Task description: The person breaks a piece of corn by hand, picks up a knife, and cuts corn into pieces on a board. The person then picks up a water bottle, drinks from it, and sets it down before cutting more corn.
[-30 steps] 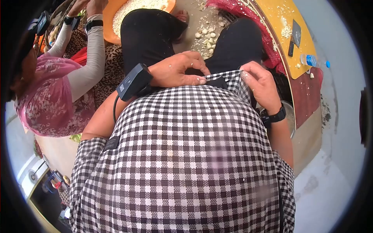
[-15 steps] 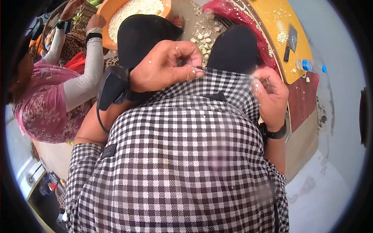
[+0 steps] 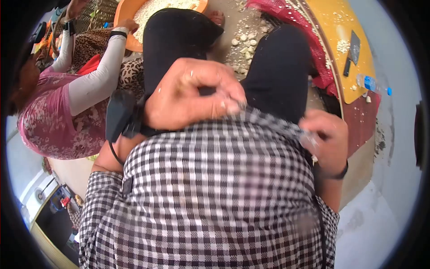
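Note:
My left hand (image 3: pixel 192 96) pinches the hem of my black-and-white checked shirt (image 3: pixel 215 193) just above my belly, with a black device (image 3: pixel 118 114) strapped at that wrist. My right hand (image 3: pixel 327 141), wearing a black wristband, grips the same hem at the right side. Both hands are blurred and dusted with white crumbs. My knees in black trousers (image 3: pixel 277 62) show beyond the hem.
White chopped pieces (image 3: pixel 242 40) lie on the floor between my legs. An orange basin (image 3: pixel 148 13) of white bits sits at the top left. A person in a pink floral top (image 3: pixel 53 116) works on the left. A yellow board (image 3: pixel 358 76) at right carries a cleaver (image 3: pixel 351 51); a water bottle (image 3: pixel 371 84) lies beside it.
Both hands have slid closer to me along the shirt hem, pulling it; my right hand dropped lower and to the right. The view shifted slightly.

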{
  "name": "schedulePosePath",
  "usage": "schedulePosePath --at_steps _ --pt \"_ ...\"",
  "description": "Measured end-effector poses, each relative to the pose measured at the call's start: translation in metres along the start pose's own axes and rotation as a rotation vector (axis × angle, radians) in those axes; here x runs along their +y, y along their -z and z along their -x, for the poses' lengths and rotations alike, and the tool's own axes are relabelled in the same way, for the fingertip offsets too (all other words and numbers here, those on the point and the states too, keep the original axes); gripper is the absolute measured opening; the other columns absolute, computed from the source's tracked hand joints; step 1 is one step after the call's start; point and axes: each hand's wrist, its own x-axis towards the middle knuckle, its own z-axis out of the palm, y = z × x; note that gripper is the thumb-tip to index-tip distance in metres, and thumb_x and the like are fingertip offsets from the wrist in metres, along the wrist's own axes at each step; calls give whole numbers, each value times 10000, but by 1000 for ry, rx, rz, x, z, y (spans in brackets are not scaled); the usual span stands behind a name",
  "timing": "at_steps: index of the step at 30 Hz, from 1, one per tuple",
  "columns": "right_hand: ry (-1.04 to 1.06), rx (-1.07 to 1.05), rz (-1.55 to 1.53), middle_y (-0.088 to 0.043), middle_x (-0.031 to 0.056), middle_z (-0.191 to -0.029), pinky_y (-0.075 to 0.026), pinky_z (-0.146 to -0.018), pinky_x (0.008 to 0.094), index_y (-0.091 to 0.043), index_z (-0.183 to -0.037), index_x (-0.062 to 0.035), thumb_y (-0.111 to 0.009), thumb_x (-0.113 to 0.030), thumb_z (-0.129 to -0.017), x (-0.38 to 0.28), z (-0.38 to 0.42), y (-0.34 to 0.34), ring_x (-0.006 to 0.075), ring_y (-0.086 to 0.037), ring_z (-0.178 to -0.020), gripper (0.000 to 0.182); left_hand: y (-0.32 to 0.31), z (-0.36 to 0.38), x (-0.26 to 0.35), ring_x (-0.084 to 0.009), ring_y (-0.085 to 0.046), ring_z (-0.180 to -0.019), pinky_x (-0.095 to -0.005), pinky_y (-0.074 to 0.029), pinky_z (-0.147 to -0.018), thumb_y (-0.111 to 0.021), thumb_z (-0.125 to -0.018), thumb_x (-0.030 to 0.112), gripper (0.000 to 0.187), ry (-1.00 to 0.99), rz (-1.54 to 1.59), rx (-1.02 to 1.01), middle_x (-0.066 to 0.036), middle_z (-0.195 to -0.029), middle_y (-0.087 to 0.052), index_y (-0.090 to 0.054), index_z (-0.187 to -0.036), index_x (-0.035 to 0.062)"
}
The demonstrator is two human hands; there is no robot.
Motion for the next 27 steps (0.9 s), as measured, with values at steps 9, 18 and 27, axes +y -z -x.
schedulePosePath --at_steps 9,18,27 --pt "343 -295 -759 -496 86 -608 -262 -347 243 -677 -798 107 -675 88 -743 35 -10 -11 130 -433 -413 58 -11 -1 -12 -129 -500 -451 -324 -438 -552 -739 -825 112 126 -358 97 -68 -33 -601 -610 -681 -812 0" --pt "-144 -123 -341 -522 55 -608 -325 -448 250 -683 -800 5 -724 -65 -703 61 1 39 113 -455 -487 127 0 -70 -21 -174 -592 -620 -312 -443 -607 -686 -862 126 93 -6 -55 -405 -40 -695 -639 -691 -832 38" --pt "-509 140 -179 -468 -36 -798 -318 -610 185 -603 -1082 0 -544 -35 -842 41 10 63 35 -401 -680 250 5 -102 -55 -166 -645 -845 -315 -510 -772 -638 -920 175 216 240 -144 -461 -90 -917 -683 -679 -1034 -4"
